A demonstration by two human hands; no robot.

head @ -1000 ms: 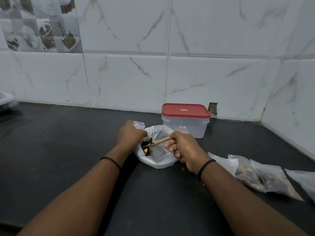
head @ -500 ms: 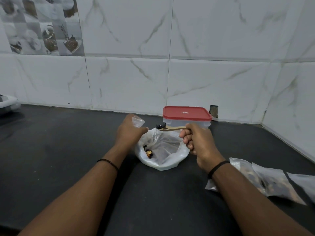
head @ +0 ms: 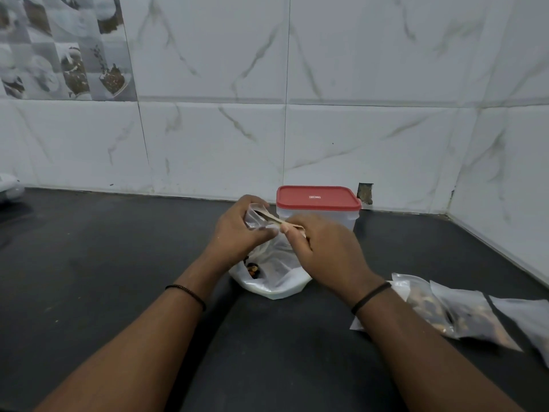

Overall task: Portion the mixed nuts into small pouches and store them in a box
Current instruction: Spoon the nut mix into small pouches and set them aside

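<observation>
Right hand [head: 323,251] pinches spoon [head: 274,220], tip up-left into pouch [head: 255,217]; left hand [head: 237,230] grips pouch.

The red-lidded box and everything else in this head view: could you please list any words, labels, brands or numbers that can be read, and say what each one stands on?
No text in this view can be read.
Red lid of the box: a small raised rectangular mark at its centre, too small and blurred to read.
Filled pouches on the counter: no print visible.
Patterned wall tile: pictures only, no lettering visible.
</observation>
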